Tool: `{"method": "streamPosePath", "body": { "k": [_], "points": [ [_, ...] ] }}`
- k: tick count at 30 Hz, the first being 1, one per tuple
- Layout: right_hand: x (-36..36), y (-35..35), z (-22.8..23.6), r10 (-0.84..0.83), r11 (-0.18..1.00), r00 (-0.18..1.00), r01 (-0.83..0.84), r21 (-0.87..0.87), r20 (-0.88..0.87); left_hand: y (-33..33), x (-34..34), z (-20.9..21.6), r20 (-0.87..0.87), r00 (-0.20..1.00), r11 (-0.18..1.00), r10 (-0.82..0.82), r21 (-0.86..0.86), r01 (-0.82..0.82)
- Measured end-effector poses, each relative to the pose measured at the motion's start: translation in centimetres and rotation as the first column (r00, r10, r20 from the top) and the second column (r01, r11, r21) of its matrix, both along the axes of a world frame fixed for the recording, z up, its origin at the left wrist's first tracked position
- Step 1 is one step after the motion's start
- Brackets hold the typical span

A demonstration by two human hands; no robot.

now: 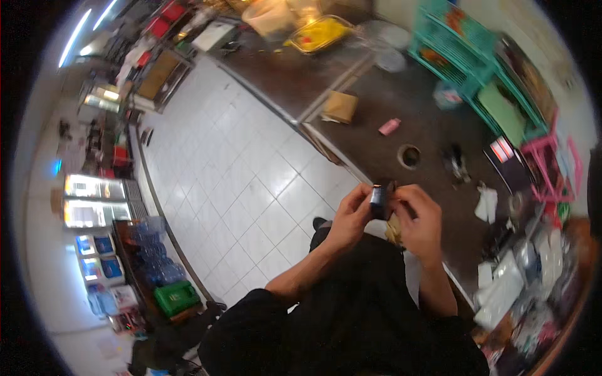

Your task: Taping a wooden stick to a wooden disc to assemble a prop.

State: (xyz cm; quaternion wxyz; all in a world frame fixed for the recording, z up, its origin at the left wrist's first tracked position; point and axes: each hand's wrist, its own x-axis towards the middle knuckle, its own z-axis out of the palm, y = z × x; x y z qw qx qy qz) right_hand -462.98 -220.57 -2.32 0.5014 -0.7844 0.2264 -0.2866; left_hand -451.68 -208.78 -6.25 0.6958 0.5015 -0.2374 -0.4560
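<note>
Both my hands meet in front of me, by the near edge of the dark counter (407, 128). Between them is a small black object (379, 202) with a bright glint on its upper edge; blur hides its exact kind. My left hand (350, 216) pinches it from the left with thumb and fingers. From the other side, the curled fingers of my right hand (420, 220) grip its right end. A yellowish-tan thing (394, 230) shows just below my right fingers, and I cannot make out what it is.
On the counter are a pink bottle (389, 126), a tan box (340, 107), a round ring-shaped thing (409, 156) and a yellow tray (320, 34). A teal rack (467, 59) stands behind. Plastic bags (501, 291) pile up at right. White floor tiles (251, 182) lie left.
</note>
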Motion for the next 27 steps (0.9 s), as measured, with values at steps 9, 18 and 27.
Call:
{"method": "streamPosePath", "body": {
  "k": [9, 18, 27],
  "points": [
    [31.4, 19.6, 0.6, 0.579, 0.808, 0.815, -0.569, -0.154, 0.031, 23.3, 24.6, 3.5, -0.116, 0.883, 0.890, 0.456, 0.041, -0.454],
    [57.0, 25.8, 0.9, 0.719, 0.693, 0.688, -0.720, 0.035, -0.098, 30.8, 48.4, 0.7, -0.181, 0.768, 0.776, 0.614, -0.038, -0.630],
    [92.8, 32.4, 3.4, 0.876, 0.466, 0.481, -0.850, 0.245, 0.004, 42.0, 78.3, 4.4, -0.048, 0.510, 0.504, 0.859, -0.105, -0.857]
  ]
}}
